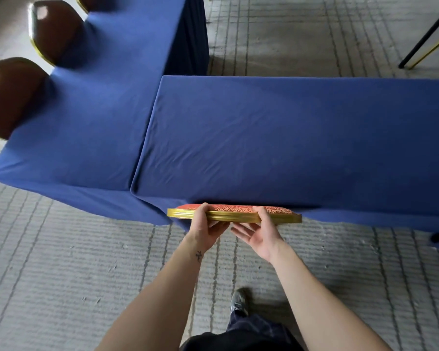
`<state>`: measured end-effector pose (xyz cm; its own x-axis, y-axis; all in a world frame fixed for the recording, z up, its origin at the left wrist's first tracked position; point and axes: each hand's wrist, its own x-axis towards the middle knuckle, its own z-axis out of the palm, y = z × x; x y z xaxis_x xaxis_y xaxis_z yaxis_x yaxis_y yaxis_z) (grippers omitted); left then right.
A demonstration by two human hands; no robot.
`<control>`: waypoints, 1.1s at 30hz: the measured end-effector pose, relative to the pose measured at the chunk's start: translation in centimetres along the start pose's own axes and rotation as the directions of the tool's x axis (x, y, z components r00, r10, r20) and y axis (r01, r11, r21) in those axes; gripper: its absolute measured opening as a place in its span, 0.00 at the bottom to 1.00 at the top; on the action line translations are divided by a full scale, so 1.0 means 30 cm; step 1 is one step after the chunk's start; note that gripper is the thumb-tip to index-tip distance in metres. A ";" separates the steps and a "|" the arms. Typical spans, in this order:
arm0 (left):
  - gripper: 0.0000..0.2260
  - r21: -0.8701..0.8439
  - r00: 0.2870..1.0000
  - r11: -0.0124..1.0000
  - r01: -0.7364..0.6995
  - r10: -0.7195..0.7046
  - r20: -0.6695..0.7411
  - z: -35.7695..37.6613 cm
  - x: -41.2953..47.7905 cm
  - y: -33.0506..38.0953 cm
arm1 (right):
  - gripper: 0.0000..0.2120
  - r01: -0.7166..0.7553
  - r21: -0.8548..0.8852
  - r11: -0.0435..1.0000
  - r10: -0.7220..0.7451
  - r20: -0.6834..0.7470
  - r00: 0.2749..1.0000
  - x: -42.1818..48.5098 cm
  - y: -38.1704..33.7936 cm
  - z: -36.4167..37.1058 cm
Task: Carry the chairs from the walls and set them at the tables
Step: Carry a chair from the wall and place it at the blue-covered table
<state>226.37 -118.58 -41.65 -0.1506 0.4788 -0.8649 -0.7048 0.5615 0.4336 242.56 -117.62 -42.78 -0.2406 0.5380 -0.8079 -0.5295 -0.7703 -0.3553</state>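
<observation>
A chair (236, 216) with a gold frame and red patterned padding stands against the near edge of a blue-clothed table (289, 138); only the top of its backrest shows. My left hand (205, 230) grips the gold rim at left of centre, thumb over the top. My right hand (260, 233) holds the rim just right of centre, thumb on top and fingers spread underneath. The chair's seat and legs are hidden under the cloth and backrest.
A second blue-clothed table (91, 105) runs away at the left, meeting the first at a corner. Two brown-backed chairs (13, 97) (53, 31) sit along its left side. Black and gold legs (426, 44) show at top right. My shoe (238, 301) rests on grey striped carpet.
</observation>
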 end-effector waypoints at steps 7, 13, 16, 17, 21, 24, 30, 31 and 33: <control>0.21 0.136 0.995 0.989 -0.060 0.047 0.092 -0.181 -0.095 -0.025 | 0.36 -0.078 -0.266 0.961 0.116 0.131 0.985 -0.037 0.106 0.043; 0.08 -0.024 0.987 0.987 -0.161 0.162 0.007 -0.412 -0.215 0.023 | 0.24 -0.079 -0.343 0.936 0.174 0.255 0.951 -0.089 0.290 0.259; 0.13 -0.036 0.956 0.957 -0.287 0.284 -0.067 -0.594 -0.265 0.077 | 0.24 -0.090 -0.380 0.921 0.200 0.262 0.944 -0.097 0.395 0.380; 0.13 -0.035 0.947 0.949 -0.314 0.310 -0.084 -0.654 -0.280 0.096 | 0.24 -0.092 -0.376 0.922 0.200 0.260 0.945 -0.104 0.430 0.418; 0.13 -0.112 0.908 0.904 -0.413 0.398 -0.133 -0.913 -0.386 0.191 | 0.23 -0.100 -0.402 0.910 0.243 0.322 0.915 -0.155 0.616 0.599; 0.13 -0.162 0.883 0.871 -0.464 0.440 -0.164 -1.129 -0.481 0.267 | 0.23 -0.087 -0.460 0.884 0.287 0.386 0.877 -0.230 0.804 0.775; 0.13 -0.181 0.800 0.781 -0.598 0.567 -0.196 -1.578 -0.669 0.483 | 0.21 0.010 -0.564 0.826 0.316 0.478 0.820 -0.390 1.202 1.173; 0.13 -0.166 0.795 0.779 -0.604 0.576 -0.191 -1.592 -0.680 0.512 | 0.20 0.023 -0.564 0.825 0.314 0.492 0.812 -0.398 1.211 1.204; 0.14 -0.164 0.776 0.761 -0.628 0.595 -0.212 -1.717 -0.734 0.568 | 0.19 0.054 -0.569 0.820 0.310 0.522 0.794 -0.443 1.318 1.312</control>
<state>181.96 -154.31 -28.24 -0.6829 0.5620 -0.4667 -0.5554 0.0155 0.8314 192.82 -141.75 -27.59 -0.7802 0.3675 -0.5063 0.0157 -0.7975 -0.6031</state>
